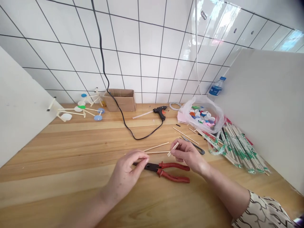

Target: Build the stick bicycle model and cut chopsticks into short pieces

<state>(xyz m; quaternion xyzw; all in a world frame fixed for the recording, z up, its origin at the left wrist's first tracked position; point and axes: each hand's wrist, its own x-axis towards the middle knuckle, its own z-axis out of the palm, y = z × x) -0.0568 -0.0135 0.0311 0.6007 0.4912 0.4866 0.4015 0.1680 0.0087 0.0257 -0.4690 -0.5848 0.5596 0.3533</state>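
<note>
My right hand [186, 154] pinches short pieces of wooden stick [173, 149] between thumb and fingertips. My left hand [130, 167] is closed, thumb against forefinger; what lies between them, if anything, I cannot make out. Under and beside its fingertips lie needle-nose pliers [171, 171] with red handles, their jaws partly hidden by the hand. Two thin wooden sticks [158, 147] lie on the table between my hands, meeting in a narrow V near the left fingertips. Just behind my right hand is a utility knife [198, 148], partly covered.
A black glue gun [160, 111] with its cord lies at the back, near a cardboard box [121, 100]. Stick-and-cap models [82, 111] stand back left. To the right are a plastic bag of bottle caps [184, 115], wrapped chopsticks [242, 147] and a water bottle [216, 88].
</note>
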